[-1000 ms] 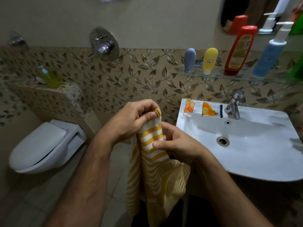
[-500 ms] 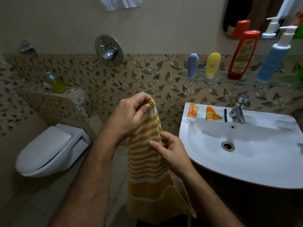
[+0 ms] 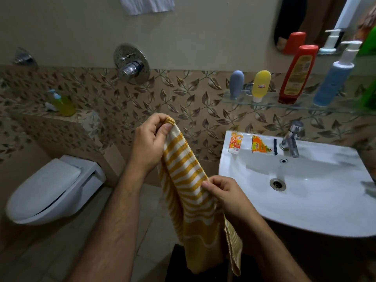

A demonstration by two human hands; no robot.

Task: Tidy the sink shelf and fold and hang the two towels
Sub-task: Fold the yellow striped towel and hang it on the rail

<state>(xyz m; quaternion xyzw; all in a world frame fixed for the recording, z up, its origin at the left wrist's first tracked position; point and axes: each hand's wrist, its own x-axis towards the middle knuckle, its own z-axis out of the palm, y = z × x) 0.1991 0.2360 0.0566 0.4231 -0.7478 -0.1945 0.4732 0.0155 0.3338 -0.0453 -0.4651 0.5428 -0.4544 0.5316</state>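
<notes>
The yellow-and-white striped cloth towel [image 3: 187, 192] hangs beside the white ceramic sink [image 3: 305, 200], its top corner pinched by the left hand [image 3: 149, 143], its edge lower down pinched by the right hand [image 3: 225, 196].

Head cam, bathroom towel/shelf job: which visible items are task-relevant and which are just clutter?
Task-relevant:
- striped yellow towel, gripped by left hand at its top, pinched by right hand lower down
- white towel hanging on the wall
- glass shelf with grey tube, yellow tube, red bottle, blue pump bottle

Lying about:
- toilet
- shower valve
- sachets on the sink rim
- tap
</notes>
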